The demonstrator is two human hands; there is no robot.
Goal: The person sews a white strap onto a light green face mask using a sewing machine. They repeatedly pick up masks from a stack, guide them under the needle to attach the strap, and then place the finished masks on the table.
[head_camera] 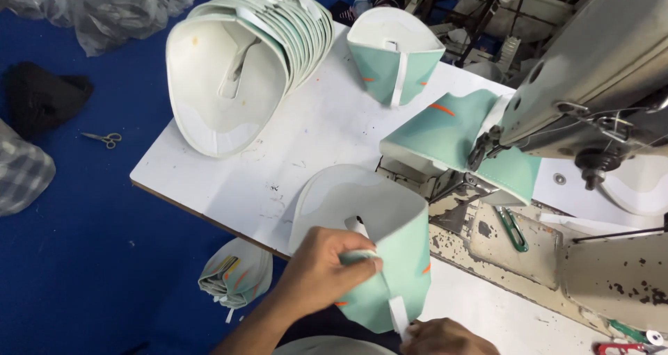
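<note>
1. A curved mint-green shoe upper is held at the near table edge, by the sewing machine.
2. It is pinched by the left hand; the right hand grips its white tab.
3. It is judged light and floppy, best taken by the rim.

Left hand in closed pinching grip, right hand low, fingers curled

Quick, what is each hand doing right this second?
Left hand: closed, gripping the edge of the mint-green shoe upper.
Right hand: pinching the white strap at the upper's bottom; mostly cut off by the frame.
</note>
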